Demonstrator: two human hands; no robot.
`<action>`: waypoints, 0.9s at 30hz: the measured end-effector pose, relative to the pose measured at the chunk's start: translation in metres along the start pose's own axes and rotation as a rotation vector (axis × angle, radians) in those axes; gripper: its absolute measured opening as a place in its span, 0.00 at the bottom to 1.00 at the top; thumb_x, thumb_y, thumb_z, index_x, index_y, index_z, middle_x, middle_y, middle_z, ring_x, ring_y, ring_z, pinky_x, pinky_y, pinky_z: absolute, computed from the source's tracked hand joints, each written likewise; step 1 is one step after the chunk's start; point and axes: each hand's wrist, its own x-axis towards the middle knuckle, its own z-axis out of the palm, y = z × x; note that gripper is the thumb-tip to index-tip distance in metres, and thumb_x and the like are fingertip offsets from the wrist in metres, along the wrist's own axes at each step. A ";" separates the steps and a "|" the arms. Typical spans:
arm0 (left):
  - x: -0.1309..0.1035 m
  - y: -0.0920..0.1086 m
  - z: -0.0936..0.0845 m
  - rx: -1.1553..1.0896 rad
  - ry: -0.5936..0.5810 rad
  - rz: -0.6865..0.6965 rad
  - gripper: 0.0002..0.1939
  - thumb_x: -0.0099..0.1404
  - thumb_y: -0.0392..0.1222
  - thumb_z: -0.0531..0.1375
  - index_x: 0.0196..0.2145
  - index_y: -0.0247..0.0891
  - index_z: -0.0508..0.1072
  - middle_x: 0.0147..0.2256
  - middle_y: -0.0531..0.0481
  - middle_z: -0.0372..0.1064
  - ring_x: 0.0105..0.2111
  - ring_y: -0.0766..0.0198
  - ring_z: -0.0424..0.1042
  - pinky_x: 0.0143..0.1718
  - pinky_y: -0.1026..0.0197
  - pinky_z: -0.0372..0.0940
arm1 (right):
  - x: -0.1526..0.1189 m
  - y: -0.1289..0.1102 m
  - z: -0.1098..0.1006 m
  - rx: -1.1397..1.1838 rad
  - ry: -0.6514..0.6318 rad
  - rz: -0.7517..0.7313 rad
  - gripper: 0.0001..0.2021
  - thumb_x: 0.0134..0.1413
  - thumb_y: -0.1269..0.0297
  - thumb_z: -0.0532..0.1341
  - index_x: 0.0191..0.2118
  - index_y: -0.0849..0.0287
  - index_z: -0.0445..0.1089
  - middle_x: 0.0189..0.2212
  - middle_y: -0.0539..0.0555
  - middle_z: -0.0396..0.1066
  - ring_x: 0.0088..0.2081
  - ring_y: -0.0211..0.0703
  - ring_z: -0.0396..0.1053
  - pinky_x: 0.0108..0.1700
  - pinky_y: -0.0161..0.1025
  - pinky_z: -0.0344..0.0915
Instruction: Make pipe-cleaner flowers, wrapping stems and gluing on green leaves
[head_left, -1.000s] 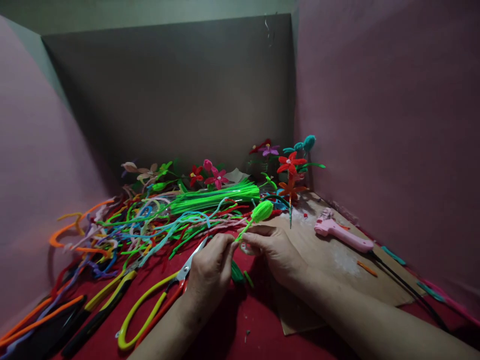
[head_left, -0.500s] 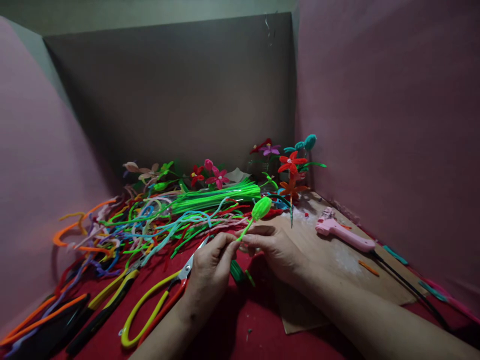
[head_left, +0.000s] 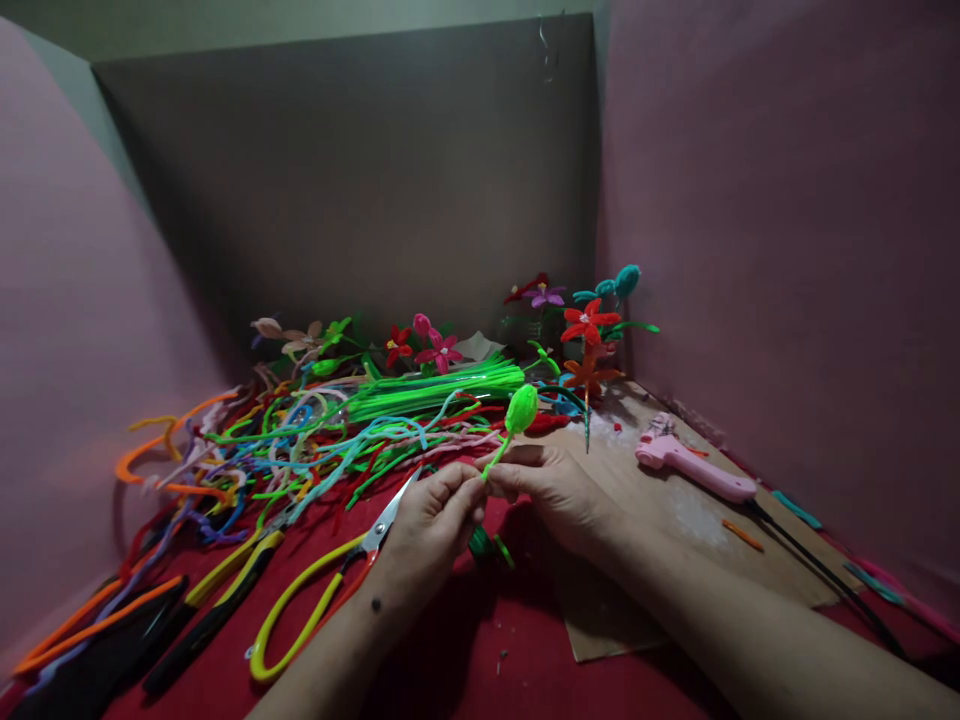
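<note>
A bright green pipe-cleaner flower bud (head_left: 521,409) on a thin green stem stands upright between my two hands. My left hand (head_left: 442,510) pinches the lower stem between thumb and forefinger. My right hand (head_left: 551,490) is closed on the same stem from the other side, its fingertips touching those of the left. Under my hands lies a dark green piece (head_left: 481,543) on the red cloth, partly hidden. Scissors (head_left: 367,545) with yellow and red handles lie beside my left forearm, which covers part of them.
Loose coloured pipe cleaners (head_left: 300,450) and a green bundle (head_left: 450,385) fill the left and back. Pliers (head_left: 225,600) lie front left. A pink glue gun (head_left: 697,467) rests on cardboard (head_left: 645,520) at right, its cord trailing. Finished flowers (head_left: 590,322) stand behind.
The bud has turned slightly more upright as my fingers shift on the stem. Both hands still hold it. The whole view has moved a little.
</note>
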 end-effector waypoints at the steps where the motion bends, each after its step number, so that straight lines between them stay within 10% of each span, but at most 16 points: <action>1: 0.000 0.000 0.000 0.024 0.005 0.021 0.14 0.58 0.50 0.57 0.24 0.36 0.64 0.18 0.59 0.54 0.15 0.76 0.48 0.15 0.71 0.44 | 0.000 0.000 0.000 -0.008 0.003 -0.002 0.05 0.43 0.66 0.63 0.24 0.62 0.74 0.24 0.51 0.68 0.29 0.38 0.61 0.35 0.38 0.55; 12: 0.003 -0.009 0.000 0.456 0.147 0.376 0.04 0.59 0.40 0.57 0.30 0.39 0.71 0.26 0.53 0.69 0.27 0.66 0.65 0.30 0.66 0.59 | -0.002 0.006 0.003 0.008 0.134 -0.062 0.06 0.43 0.67 0.64 0.21 0.61 0.71 0.20 0.46 0.63 0.26 0.35 0.56 0.31 0.35 0.52; 27: 0.002 -0.003 -0.002 0.036 0.023 0.048 0.10 0.59 0.44 0.57 0.25 0.36 0.69 0.14 0.59 0.57 0.12 0.74 0.55 0.12 0.71 0.51 | 0.002 0.008 -0.001 0.005 0.055 -0.003 0.04 0.41 0.67 0.64 0.23 0.61 0.74 0.20 0.48 0.65 0.25 0.36 0.59 0.32 0.37 0.55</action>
